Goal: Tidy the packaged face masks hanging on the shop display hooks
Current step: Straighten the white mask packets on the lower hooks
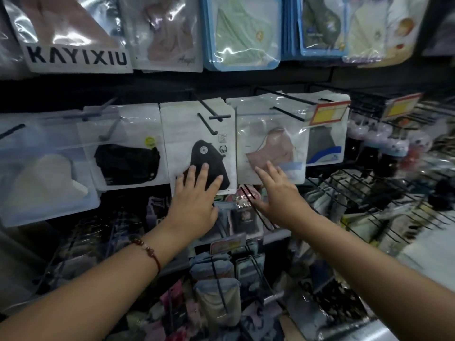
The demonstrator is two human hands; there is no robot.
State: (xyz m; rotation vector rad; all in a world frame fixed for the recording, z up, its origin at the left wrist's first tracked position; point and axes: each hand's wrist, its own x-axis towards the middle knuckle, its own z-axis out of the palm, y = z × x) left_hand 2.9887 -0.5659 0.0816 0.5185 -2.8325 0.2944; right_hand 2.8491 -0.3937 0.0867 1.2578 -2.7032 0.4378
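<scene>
Left hand (197,193) flat on black-mask packet (199,148), right hand (278,190) spread, seemingly touching pink-mask packet (270,143); hard push may unhook either.

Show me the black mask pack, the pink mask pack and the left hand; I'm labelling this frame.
black mask pack (197,134): head view, white front above the mask.
pink mask pack (268,146): head view, on the pink mask.
left hand (197,195): head view, back of the hand.
</scene>
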